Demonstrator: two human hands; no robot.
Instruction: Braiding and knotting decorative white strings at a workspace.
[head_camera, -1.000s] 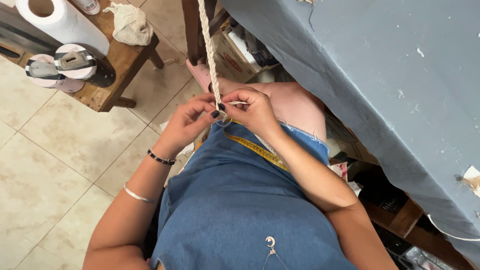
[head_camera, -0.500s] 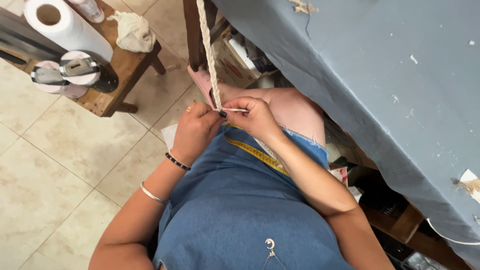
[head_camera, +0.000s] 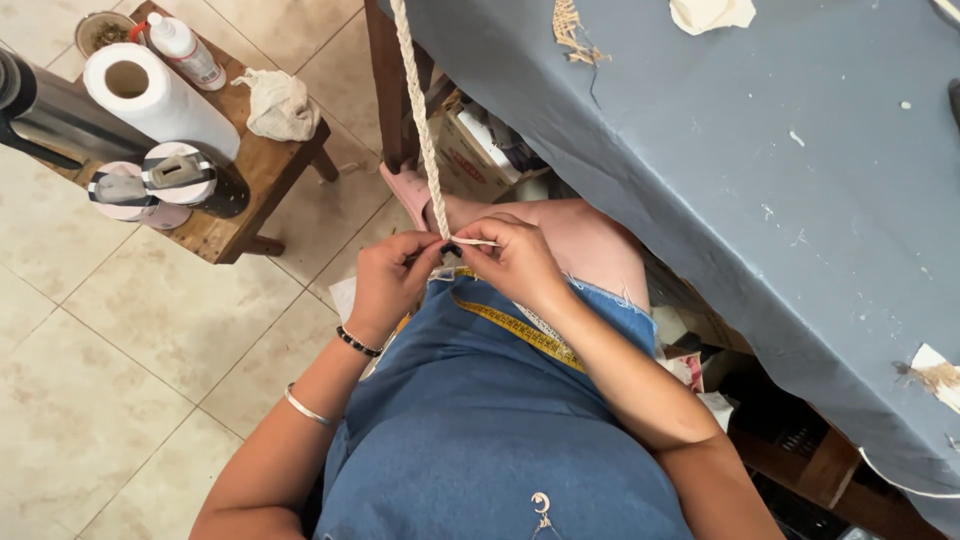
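Note:
A cream braided cord (head_camera: 421, 110) runs taut from the top of the view down to my two hands over my lap. My left hand (head_camera: 388, 282) pinches the lower end of the braid. My right hand (head_camera: 515, 260) grips loose strands at the same spot, one thin strand (head_camera: 478, 241) stretched sideways between the fingers. A yellow tape measure (head_camera: 525, 331) lies across my blue denim lap under my right forearm. Bracelets sit on my left wrist and forearm.
A table under a grey-blue cloth (head_camera: 760, 150) fills the right, with fibre scraps on it. At the left, a small wooden stool (head_camera: 268, 165) bears a paper towel roll (head_camera: 150, 95), a bottle, tape rolls and a rag. Boxes sit under the table.
My hands stay together on the braid's end, and have shifted slightly lower and leftward. The camera has tilted, showing more of the stool and table.

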